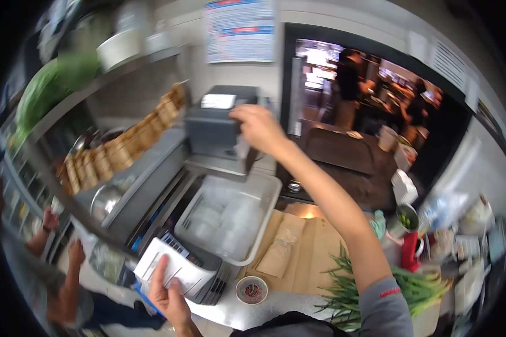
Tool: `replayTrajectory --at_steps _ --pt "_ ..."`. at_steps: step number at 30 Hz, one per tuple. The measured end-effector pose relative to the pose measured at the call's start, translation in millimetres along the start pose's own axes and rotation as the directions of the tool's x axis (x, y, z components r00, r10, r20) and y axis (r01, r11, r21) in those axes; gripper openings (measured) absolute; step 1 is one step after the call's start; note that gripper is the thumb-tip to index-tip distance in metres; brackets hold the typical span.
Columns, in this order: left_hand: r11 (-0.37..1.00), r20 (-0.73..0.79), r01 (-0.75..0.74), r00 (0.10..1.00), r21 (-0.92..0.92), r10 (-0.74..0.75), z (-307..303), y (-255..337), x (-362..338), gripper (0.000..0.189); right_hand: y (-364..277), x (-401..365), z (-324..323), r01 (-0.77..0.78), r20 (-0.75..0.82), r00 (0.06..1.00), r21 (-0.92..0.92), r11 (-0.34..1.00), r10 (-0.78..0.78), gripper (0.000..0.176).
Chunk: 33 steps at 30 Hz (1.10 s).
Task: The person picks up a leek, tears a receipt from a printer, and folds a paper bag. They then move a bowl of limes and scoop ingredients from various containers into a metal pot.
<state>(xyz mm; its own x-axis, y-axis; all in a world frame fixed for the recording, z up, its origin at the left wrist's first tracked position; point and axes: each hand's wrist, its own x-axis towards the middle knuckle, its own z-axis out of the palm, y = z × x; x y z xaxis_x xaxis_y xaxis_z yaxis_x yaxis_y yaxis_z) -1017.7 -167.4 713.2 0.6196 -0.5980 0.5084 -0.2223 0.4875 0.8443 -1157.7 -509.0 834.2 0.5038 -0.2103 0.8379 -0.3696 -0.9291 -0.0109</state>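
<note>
White printed paper slips (177,268) are in my left hand (171,297), the index finger stretched over their face and the thumb near the lower edge. Behind and under the paper sits a dark device with keys (213,281). My right hand (261,128) reaches up to a dark receipt printer (211,132), its fingers pinched at the top right edge. Close to those fingertips, a white paper (218,101) lies on the printer's top. Whether the pinch holds paper is hidden by blur and the fingers.
Below the printer stands a white bin (272,205) with clear plastic containers. A wrapped brown-paper bundle (284,247), a small bowl (252,290) and green onions (416,286) lie on the counter. Order clips hang on a rail (118,151). A co-worker (67,286) stands at left.
</note>
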Motion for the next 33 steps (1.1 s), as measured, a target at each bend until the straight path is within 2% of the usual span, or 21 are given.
replayTrajectory --at_steps 1,2,3,4,5,7,9,13,14,15,19,22,23,26,27,30,33 --pt "0.995 0.014 -0.021 1.0 0.095 0.02 -7 2 -6 0.045 0 1 1 0.01 0.0 1.0 0.026 1.0 -0.01 0.033" --pt "0.995 0.057 0.04 0.997 0.09 -0.045 -9 6 -13 0.043 -1 3 3 -0.034 0.032 0.999 -0.026 0.999 0.034 0.034" --pt "0.99 0.098 0.105 0.989 0.089 -0.114 -10 9 -20 0.041 1 4 6 -0.05 0.016 0.999 0.009 0.999 0.05 0.034" --pt "0.988 0.177 0.112 0.976 0.103 -0.129 -13 9 -27 0.04 -2 7 4 -0.001 -0.002 1.0 -0.013 1.0 0.0 0.027" --pt "0.987 0.263 0.117 0.954 0.109 -0.142 -15 6 -35 0.039 0 9 6 -0.037 0.011 0.999 0.008 0.999 0.037 0.027" --pt "0.98 0.36 0.196 0.912 0.042 -0.198 -15 -3 -55 0.042 -5 12 0 -0.035 0.029 0.999 0.02 0.999 0.034 0.032" --pt "0.976 0.403 0.213 0.89 0.049 -0.214 -16 -11 -73 0.045 -8 12 0 -0.069 0.02 0.997 0.026 0.997 0.068 0.028" --pt "0.988 0.273 0.13 0.951 0.084 -0.148 -9 -2 -84 0.048 -12 16 6 -0.077 0.041 0.996 0.036 0.996 0.076 0.027" --pt "0.987 0.17 0.075 0.98 0.145 -0.1 -4 10 -81 0.044 -9 14 3 -0.089 0.05 0.995 0.031 0.996 0.088 0.027" --pt "0.969 0.09 0.218 0.969 0.119 -0.229 -3 16 -84 0.041 -4 12 5 -0.058 0.055 0.997 0.03 0.998 0.056 0.027" --pt "0.989 -0.125 0.057 0.991 0.138 -0.04 2 1 -81 0.036 -5 7 0 -0.078 0.055 0.995 -0.009 0.997 0.078 0.032" --pt "0.965 -0.171 0.11 0.983 0.236 -0.07 -2 7 -69 0.037 -8 5 -3 -0.127 0.062 0.991 0.066 0.99 0.123 0.034" --pt "0.963 -0.159 0.067 0.987 0.259 -0.026 -8 0 -65 0.04 -9 5 -4 -0.148 0.063 0.988 0.085 0.985 0.143 0.035" --pt "0.977 -0.227 0.047 0.974 0.209 0.002 -22 -6 -61 0.045 -7 4 -2 -0.113 0.025 0.993 0.089 0.99 0.112 0.027" --pt "0.99 -0.277 0.041 0.961 0.138 -0.001 -23 -8 -60 0.046 -6 4 -1 -0.119 0.024 0.993 0.091 0.989 0.117 0.027" --pt "0.988 -0.318 0.045 0.948 0.145 0.004 -26 -4 -57 0.046 -1 12 -2 -0.141 0.077 0.988 0.05 0.989 0.137 0.032" --pt "0.99 -0.297 0.074 0.954 0.122 -0.034 -25 -5 -56 0.047 14 32 -6 -0.303 0.182 0.948 0.252 0.919 0.262 0.023"
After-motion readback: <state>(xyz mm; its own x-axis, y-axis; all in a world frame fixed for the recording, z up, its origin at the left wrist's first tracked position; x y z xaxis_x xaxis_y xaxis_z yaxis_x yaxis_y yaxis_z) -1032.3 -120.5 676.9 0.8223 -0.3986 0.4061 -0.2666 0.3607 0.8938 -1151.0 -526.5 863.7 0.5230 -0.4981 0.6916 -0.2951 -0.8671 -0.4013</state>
